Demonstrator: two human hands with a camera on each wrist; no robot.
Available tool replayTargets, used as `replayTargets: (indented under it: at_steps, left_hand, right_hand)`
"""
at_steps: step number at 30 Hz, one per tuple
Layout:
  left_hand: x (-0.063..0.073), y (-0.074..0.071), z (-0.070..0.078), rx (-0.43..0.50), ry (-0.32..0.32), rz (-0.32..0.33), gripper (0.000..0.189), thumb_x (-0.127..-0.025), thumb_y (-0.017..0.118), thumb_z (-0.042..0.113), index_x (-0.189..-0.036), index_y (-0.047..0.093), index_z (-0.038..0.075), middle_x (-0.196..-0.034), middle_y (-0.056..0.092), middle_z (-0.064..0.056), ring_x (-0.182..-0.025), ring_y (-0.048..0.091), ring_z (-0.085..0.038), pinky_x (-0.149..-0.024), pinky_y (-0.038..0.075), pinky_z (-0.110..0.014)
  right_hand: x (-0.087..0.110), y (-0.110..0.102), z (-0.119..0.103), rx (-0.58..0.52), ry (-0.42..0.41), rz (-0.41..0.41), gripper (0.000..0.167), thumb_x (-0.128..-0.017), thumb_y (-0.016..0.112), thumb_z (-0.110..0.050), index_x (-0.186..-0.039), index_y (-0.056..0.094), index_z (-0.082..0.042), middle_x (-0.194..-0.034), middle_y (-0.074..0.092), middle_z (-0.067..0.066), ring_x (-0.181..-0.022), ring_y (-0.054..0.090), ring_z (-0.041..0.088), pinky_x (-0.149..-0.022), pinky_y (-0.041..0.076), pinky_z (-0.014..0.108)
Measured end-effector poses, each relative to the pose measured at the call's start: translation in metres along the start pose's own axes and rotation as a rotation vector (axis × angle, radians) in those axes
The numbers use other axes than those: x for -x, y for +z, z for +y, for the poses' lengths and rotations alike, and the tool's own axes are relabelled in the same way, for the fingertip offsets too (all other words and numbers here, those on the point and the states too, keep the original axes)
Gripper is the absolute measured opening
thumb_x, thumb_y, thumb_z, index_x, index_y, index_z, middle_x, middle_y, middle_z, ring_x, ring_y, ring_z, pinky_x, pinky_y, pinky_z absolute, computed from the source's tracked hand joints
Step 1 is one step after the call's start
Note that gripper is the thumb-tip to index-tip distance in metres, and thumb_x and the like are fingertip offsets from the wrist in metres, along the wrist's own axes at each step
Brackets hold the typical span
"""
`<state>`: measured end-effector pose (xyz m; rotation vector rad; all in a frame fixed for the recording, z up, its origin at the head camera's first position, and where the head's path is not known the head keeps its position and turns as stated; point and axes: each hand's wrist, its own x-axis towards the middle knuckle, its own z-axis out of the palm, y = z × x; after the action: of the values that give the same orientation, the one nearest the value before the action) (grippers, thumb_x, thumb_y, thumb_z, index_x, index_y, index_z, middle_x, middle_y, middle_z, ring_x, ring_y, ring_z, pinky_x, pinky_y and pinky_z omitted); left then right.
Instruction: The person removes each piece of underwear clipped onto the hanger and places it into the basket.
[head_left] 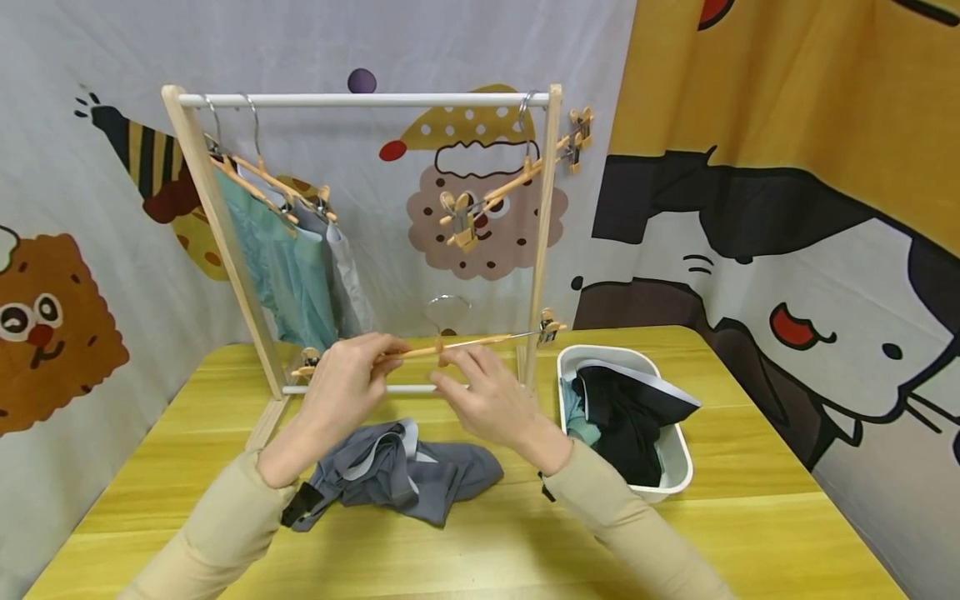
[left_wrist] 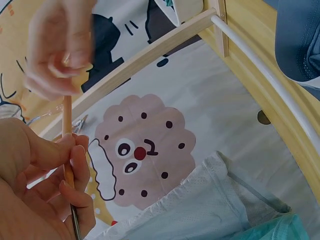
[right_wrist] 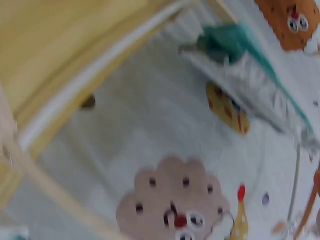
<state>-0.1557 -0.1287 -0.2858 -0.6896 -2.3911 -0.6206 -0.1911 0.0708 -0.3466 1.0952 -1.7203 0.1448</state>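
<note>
My left hand pinches the left part of a clip hanger, its thumb and fingers around the orange bar. The hanger is held roughly level in front of the rack, metal hook upward, with a clip at its right end. My right hand is by the middle of the bar, thumb and forefinger apart; it is blurred in the left wrist view, where the bar is sharp. Below the hands, a crumpled grey garment lies on the table.
A wooden rack stands at the back. Teal clothing and a grey-white garment hang at its left; another clip hanger hangs at the right. A white basket on the right holds black and teal clothes.
</note>
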Motion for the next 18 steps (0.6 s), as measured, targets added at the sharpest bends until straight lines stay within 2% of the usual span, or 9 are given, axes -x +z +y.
replayTargets:
  at_steps: [3,5,9,12,14,16,18]
  left_hand:
    - [0.0,0.0,0.0,-0.011,0.003,-0.001,0.014,-0.081,0.067,-0.005,-0.09,0.072,0.005,-0.082,0.072,-0.009,-0.061,0.063,-0.019,-0.054,0.048,-0.03]
    - [0.001,0.0,0.0,-0.012,0.007,0.001,0.014,-0.081,0.066,-0.005,-0.09,0.072,0.004,-0.082,0.072,-0.009,-0.062,0.065,-0.02,-0.054,0.049,-0.031]
    - [0.001,0.0,0.001,-0.006,0.006,-0.001,0.014,-0.083,0.065,-0.005,-0.091,0.072,0.005,-0.083,0.072,-0.01,-0.065,0.067,-0.023,-0.057,0.052,-0.034]
    - [0.002,-0.001,0.001,-0.004,-0.002,-0.011,0.015,-0.084,0.064,-0.005,-0.091,0.072,0.005,-0.085,0.073,-0.01,-0.067,0.068,-0.023,-0.057,0.053,-0.035]
    - [0.002,-0.001,0.001,-0.005,-0.01,-0.019,0.015,-0.084,0.064,-0.005,-0.092,0.072,0.005,-0.086,0.073,-0.01,-0.067,0.068,-0.023,-0.058,0.053,-0.035]
    - [0.003,-0.002,0.001,-0.008,-0.014,-0.027,0.015,-0.085,0.064,-0.004,-0.092,0.072,0.005,-0.086,0.073,-0.01,-0.067,0.068,-0.023,-0.058,0.053,-0.035]
    - [0.003,-0.002,0.001,-0.009,-0.018,-0.032,0.015,-0.085,0.064,-0.003,-0.093,0.072,0.006,-0.086,0.073,-0.01,-0.066,0.067,-0.022,-0.057,0.052,-0.034]
  right_hand:
    - [0.003,0.01,-0.015,-0.058,-0.042,-0.147,0.018,-0.085,0.069,-0.024,-0.101,0.065,-0.015,-0.105,0.06,0.004,-0.095,0.055,0.019,-0.083,0.048,0.028]
    - [0.005,0.017,-0.024,-0.119,-0.046,-0.286,0.028,-0.084,0.071,-0.03,-0.108,0.063,-0.016,-0.111,0.059,0.004,-0.1,0.056,0.019,-0.086,0.048,0.028]
    - [0.009,0.028,-0.04,-0.298,-0.007,-0.652,0.059,-0.081,0.069,-0.048,-0.132,0.05,-0.024,-0.136,0.048,0.005,-0.122,0.048,0.021,-0.102,0.043,0.033]
    - [0.013,0.036,-0.052,-0.389,0.046,-0.952,0.086,-0.075,0.068,-0.058,-0.147,0.028,-0.038,-0.155,0.026,0.002,-0.139,0.033,0.023,-0.11,0.038,0.036]
    - [0.015,0.041,-0.059,-0.413,0.066,-1.106,0.098,-0.07,0.069,-0.059,-0.149,0.013,-0.045,-0.161,0.01,-0.001,-0.145,0.023,0.025,-0.111,0.037,0.037]
    - [0.017,0.045,-0.065,-0.41,0.064,-1.2,0.106,-0.067,0.072,-0.058,-0.148,0.004,-0.049,-0.162,-0.001,-0.003,-0.148,0.017,0.028,-0.11,0.038,0.038]
    - [0.018,0.049,-0.069,-0.405,0.06,-1.244,0.11,-0.065,0.075,-0.054,-0.148,0.001,-0.05,-0.162,-0.006,-0.003,-0.149,0.014,0.03,-0.109,0.039,0.037]
